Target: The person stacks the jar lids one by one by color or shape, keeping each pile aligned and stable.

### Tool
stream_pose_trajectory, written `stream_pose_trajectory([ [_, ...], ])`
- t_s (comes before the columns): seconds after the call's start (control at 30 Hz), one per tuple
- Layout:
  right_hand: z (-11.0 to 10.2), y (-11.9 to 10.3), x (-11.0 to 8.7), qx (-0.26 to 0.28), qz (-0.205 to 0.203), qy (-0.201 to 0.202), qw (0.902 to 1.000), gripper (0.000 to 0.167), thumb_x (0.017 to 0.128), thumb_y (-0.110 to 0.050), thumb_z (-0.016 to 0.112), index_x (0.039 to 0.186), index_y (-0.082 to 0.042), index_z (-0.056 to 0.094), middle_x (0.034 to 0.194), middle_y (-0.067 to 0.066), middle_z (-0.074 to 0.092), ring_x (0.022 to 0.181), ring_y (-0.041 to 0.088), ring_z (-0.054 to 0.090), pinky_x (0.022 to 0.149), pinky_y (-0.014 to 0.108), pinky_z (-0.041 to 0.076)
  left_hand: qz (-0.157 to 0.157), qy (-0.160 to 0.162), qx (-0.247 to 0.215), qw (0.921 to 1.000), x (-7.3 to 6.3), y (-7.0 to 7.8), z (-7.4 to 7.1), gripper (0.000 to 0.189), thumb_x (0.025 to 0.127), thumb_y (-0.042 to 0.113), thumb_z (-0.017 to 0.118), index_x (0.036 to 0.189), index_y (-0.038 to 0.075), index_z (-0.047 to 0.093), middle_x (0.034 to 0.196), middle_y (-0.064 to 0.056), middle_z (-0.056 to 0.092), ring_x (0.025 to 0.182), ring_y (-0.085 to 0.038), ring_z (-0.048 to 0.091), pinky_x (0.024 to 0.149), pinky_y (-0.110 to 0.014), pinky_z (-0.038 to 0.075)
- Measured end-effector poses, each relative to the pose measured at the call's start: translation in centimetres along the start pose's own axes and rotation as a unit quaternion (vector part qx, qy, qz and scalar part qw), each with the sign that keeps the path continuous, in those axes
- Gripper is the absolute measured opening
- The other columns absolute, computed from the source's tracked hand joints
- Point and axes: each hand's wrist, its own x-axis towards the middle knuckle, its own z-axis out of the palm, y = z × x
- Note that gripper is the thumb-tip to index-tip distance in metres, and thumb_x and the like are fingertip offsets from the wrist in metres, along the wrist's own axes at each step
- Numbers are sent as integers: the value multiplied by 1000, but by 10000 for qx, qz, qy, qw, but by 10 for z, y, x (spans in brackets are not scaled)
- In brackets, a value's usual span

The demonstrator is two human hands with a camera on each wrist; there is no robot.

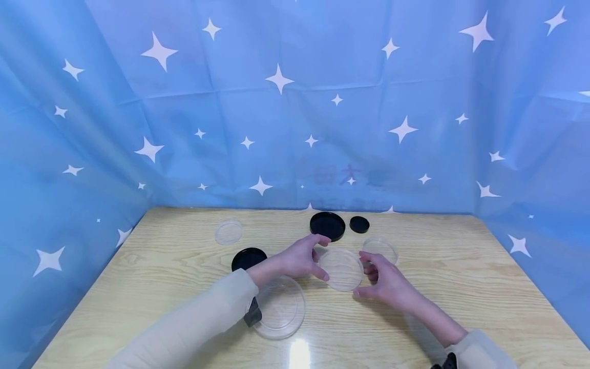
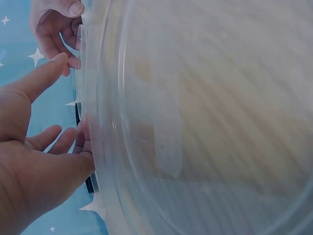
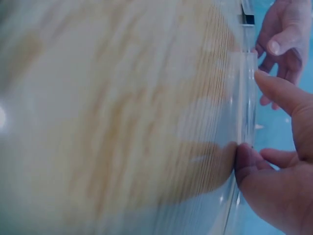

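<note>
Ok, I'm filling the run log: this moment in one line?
left hand: left of central clear dish | right hand: right of it | contact: unclear | beyond: large black dish, small black dish

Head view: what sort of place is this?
Probably a makeshift filming booth: a blue star-print curtain hangs behind and beside a wood-grain tabletop bearing round clear dishes and black dishes.

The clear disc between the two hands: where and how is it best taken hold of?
Probably by opposite rim edges: the left hand from the left, the right hand from the right. The clear disc is round, low and lies roughly flat, and both hands already flank those sides.
</note>
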Motion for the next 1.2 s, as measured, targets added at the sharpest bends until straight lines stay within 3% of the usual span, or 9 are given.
stream_pose_trajectory([
  [0.3, 1, 0, -1, 74, -98, -22, 9999, 88, 72, -11, 93, 142, 13, 47, 121, 18, 58, 99, 25, 59, 80, 32, 53, -124, -23, 91, 9999, 3, -3, 2, 86, 75, 6, 91, 149, 3, 47, 145, -11, 50, 87, -14, 54, 77, -25, 46],
  [0.57, 2, 4, 1, 84, -59, 49, 9999, 86, 71, -9, 93, 141, 14, 48, 118, 16, 60, 100, 25, 60, 80, 29, 54, -245, 14, 111, 9996, 5, -5, 4, 86, 74, 5, 91, 148, 4, 48, 134, -8, 52, 84, -13, 53, 75, -26, 46],
  [1.2, 3, 3, 1, -28, -93, 44, 9999, 81, 73, -8, 92, 139, 14, 51, 116, 15, 60, 98, 24, 60, 79, 29, 54, -57, -167, 641, 9978, 6, -3, 7, 78, 70, 0, 90, 140, -3, 56, 111, -7, 55, 86, -13, 53, 75, -21, 45],
])
